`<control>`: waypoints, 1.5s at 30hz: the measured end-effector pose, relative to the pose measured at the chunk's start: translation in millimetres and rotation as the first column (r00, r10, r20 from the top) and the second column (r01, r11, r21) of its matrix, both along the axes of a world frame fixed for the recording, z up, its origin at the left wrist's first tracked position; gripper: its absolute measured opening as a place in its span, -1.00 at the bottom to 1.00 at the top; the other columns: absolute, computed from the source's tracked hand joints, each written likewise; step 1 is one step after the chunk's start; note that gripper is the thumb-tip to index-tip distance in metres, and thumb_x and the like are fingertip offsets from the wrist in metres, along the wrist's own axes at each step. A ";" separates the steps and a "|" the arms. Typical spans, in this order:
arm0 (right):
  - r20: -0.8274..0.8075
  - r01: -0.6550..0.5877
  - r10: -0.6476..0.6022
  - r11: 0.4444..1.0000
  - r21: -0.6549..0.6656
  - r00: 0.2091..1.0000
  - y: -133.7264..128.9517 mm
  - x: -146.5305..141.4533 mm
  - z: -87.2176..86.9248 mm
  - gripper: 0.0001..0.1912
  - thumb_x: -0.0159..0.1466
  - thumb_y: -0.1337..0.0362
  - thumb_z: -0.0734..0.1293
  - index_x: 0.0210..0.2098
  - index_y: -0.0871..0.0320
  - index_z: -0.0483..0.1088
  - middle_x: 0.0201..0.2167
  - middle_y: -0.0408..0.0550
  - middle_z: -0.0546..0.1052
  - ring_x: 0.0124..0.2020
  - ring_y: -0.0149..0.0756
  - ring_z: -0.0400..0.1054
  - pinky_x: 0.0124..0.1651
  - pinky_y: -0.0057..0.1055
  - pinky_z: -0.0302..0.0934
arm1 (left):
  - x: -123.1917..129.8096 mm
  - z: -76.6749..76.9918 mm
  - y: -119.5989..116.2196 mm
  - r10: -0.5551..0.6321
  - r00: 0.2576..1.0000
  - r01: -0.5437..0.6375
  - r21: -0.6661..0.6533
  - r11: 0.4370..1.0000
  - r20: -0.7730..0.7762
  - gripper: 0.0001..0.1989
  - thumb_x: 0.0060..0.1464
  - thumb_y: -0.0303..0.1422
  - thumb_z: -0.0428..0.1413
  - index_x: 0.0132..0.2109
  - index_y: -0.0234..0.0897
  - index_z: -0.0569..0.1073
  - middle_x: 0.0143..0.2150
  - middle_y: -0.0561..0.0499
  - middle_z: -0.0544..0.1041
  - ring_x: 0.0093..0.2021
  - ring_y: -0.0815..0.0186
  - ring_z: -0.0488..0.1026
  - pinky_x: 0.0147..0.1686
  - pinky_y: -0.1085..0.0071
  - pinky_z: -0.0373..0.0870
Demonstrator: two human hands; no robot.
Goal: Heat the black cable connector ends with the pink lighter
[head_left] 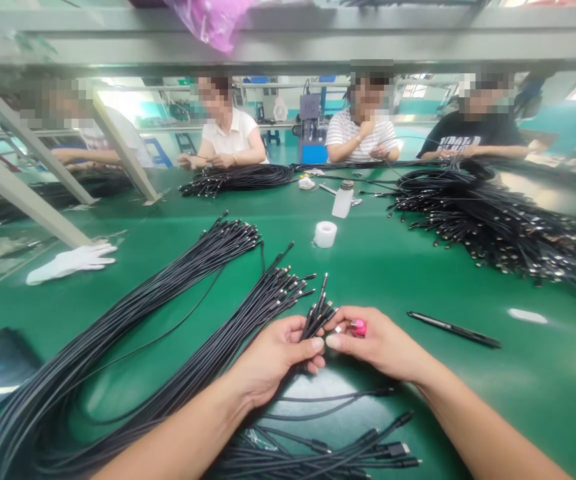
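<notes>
My left hand [281,350] is closed around a small bunch of black cables, and their connector ends [322,308] stick up past the thumb. Right beside it, my right hand [375,340] has its thumb and forefinger bent in close to those ends. A small pink object [358,327] sits in the curled fingers of that hand; its kind cannot be made out. A tiny whitish piece [338,329] shows near the right fingertips. Under my forearms lie more black cables [368,443] with plugs pointing right. A long bundle of black cables [133,313] curves along the left.
A white glove [73,262] lies at left, a black pen [453,329] at right. Ahead are a white tape roll [325,234] and a white bottle [343,200]. A large cable heap [503,220] fills the far right. Several co-workers sit opposite, below a shelf beam [288,45].
</notes>
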State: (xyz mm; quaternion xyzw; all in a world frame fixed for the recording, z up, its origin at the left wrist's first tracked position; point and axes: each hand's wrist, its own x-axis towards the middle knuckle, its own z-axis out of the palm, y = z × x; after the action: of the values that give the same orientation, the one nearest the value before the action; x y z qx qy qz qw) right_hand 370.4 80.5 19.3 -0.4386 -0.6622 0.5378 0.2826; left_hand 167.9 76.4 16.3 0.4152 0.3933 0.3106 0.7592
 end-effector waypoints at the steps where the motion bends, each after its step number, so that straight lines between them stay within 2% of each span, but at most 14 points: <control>1: -0.016 0.006 -0.006 1.000 0.000 1.000 0.0 0.0 0.4 -0.69 0.25 0.05 0.37 -0.29 0.21 0.45 -0.48 -0.16 0.42 -0.47 -0.45 0.18 -0.40 -0.50 0.09 | 0.1 -0.2 0.0 0.002 1.000 -0.002 -0.001 1.000 0.000 -0.64 -0.06 -0.29 0.33 -0.18 -0.41 0.44 -0.32 -0.04 0.49 -0.39 0.41 0.43 -0.35 0.47 0.34; 4: 0.011 0.022 -0.022 1.000 -0.001 1.000 -1.9 0.0 1.9 -0.66 0.27 0.04 0.34 -0.40 0.22 0.42 -0.57 -0.20 0.34 -0.53 -0.47 0.12 -0.46 -0.50 0.02 | 0.1 -1.2 0.8 0.050 0.998 -0.050 0.008 0.999 -0.024 -0.70 0.04 -0.26 0.27 -0.22 -0.42 0.44 -0.34 -0.05 0.50 -0.36 0.41 0.43 -0.28 0.45 0.34; 7: 0.019 0.044 -0.044 0.999 -0.016 0.999 -2.5 -0.4 0.0 -0.60 0.28 0.01 0.32 -0.48 0.22 0.38 -0.60 -0.18 0.36 -0.56 -0.47 0.13 -0.47 -0.49 0.02 | -0.3 -1.8 1.5 0.088 0.995 -0.088 0.006 0.996 -0.043 -0.73 0.07 -0.25 0.24 -0.27 -0.41 0.43 -0.35 -0.05 0.50 -0.37 0.41 0.42 -0.29 0.44 0.33; 9: -0.038 0.081 -0.083 0.996 -0.044 0.996 -1.5 -1.1 -3.4 -0.61 0.26 -0.01 0.35 -0.45 0.22 0.36 -0.57 -0.16 0.40 -0.55 -0.47 0.14 -0.47 -0.49 0.03 | -0.6 -1.2 1.4 0.084 0.996 -0.083 0.007 0.996 -0.035 -0.75 0.08 -0.27 0.23 -0.27 -0.40 0.44 -0.37 -0.03 0.48 -0.38 0.41 0.41 -0.33 0.46 0.32; 11: -0.126 0.122 -0.132 0.989 -0.089 0.983 0.1 -2.2 -7.3 -0.64 0.20 0.00 0.41 -0.32 0.20 0.37 -0.52 -0.17 0.41 -0.55 -0.48 0.13 -0.49 -0.50 0.01 | -0.6 0.0 1.0 0.066 0.997 -0.065 0.015 0.998 -0.028 -0.77 0.06 -0.30 0.23 -0.25 -0.40 0.45 -0.41 -0.01 0.46 -0.41 0.43 0.37 -0.38 0.48 0.28; 13: -0.197 0.140 -0.164 0.982 -0.130 0.967 1.1 -3.0 -9.9 -0.59 0.16 0.02 0.45 -0.19 0.19 0.38 -0.51 -0.20 0.38 -0.56 -0.51 0.09 -0.51 -0.52 -0.03 | -0.4 0.8 0.5 0.042 0.999 -0.041 0.015 0.999 -0.022 -0.77 0.03 -0.33 0.25 -0.22 -0.41 0.45 -0.44 0.02 0.43 -0.44 0.45 0.33 -0.42 0.49 0.24; 15: -0.230 0.148 -0.179 0.978 -0.143 0.957 1.2 -3.1 -10.6 -0.58 0.16 0.03 0.45 -0.15 0.20 0.39 -0.53 -0.23 0.33 -0.58 -0.52 0.06 -0.53 -0.52 -0.07 | 0.2 0.7 0.0 0.025 1.000 -0.025 0.002 1.000 -0.009 -0.74 -0.01 -0.36 0.28 -0.20 -0.41 0.46 -0.44 0.04 0.41 -0.46 0.46 0.31 -0.44 0.50 0.22; 23: -0.238 0.143 -0.170 0.982 -0.127 0.956 0.4 -0.9 -8.9 -0.67 0.19 0.09 0.44 -0.18 0.17 0.41 -0.57 -0.27 0.26 -0.59 -0.52 0.07 -0.53 -0.52 -0.08 | 0.4 -3.5 1.0 0.118 0.993 -0.118 0.000 0.993 0.033 -0.59 -0.21 -0.35 0.41 -0.21 -0.40 0.47 -0.36 0.04 0.41 -0.44 0.47 0.29 -0.47 0.50 0.19; 35: -0.244 0.171 -0.192 0.980 -0.105 0.951 1.5 -4.0 -5.4 -0.68 0.11 0.11 0.50 -0.30 0.19 0.42 -0.52 -0.24 0.33 -0.54 -0.51 0.09 -0.47 -0.50 -0.02 | 1.3 -0.2 -0.3 0.049 0.999 -0.049 -0.015 0.999 0.019 -0.65 -0.15 -0.33 0.37 -0.26 -0.40 0.43 -0.44 0.05 0.41 -0.50 0.46 0.33 -0.48 0.49 0.19; 39: -0.258 0.176 -0.200 0.978 -0.115 0.945 1.4 -4.0 -7.3 -0.68 0.12 0.09 0.49 -0.32 0.19 0.43 -0.55 -0.24 0.31 -0.56 -0.51 0.06 -0.50 -0.50 -0.06 | 0.9 -0.2 -0.4 0.045 0.999 -0.045 -0.011 0.999 0.019 -0.65 -0.15 -0.32 0.37 -0.26 -0.40 0.43 -0.44 0.04 0.42 -0.50 0.46 0.34 -0.47 0.49 0.20; 42: -0.296 0.217 -0.246 0.968 -0.127 0.923 0.5 -3.7 -9.4 -0.68 0.10 0.10 0.51 -0.32 0.20 0.44 -0.58 -0.26 0.26 -0.59 -0.54 0.01 -0.54 -0.51 -0.13 | 0.6 0.1 -0.1 0.062 0.998 -0.062 -0.006 0.998 0.017 -0.64 -0.16 -0.33 0.38 -0.25 -0.39 0.44 -0.44 0.06 0.41 -0.50 0.46 0.34 -0.47 0.49 0.20; 45: -0.376 0.265 -0.321 0.945 -0.194 0.869 0.4 -2.3 -9.2 -0.66 0.07 0.11 0.53 -0.35 0.20 0.42 -0.62 -0.28 0.22 -0.62 -0.56 -0.03 -0.57 -0.51 -0.20 | 0.8 1.2 0.3 0.090 0.996 -0.090 -0.010 0.996 0.011 -0.63 -0.19 -0.34 0.39 -0.26 -0.38 0.44 -0.45 0.07 0.42 -0.49 0.45 0.36 -0.46 0.49 0.22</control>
State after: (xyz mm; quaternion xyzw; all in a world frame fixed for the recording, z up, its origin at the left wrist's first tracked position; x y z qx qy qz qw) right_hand 368.0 80.9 10.1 -0.4321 -0.4770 0.6113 0.4605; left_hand 168.7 76.7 17.5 0.3916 0.4087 0.3449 0.7488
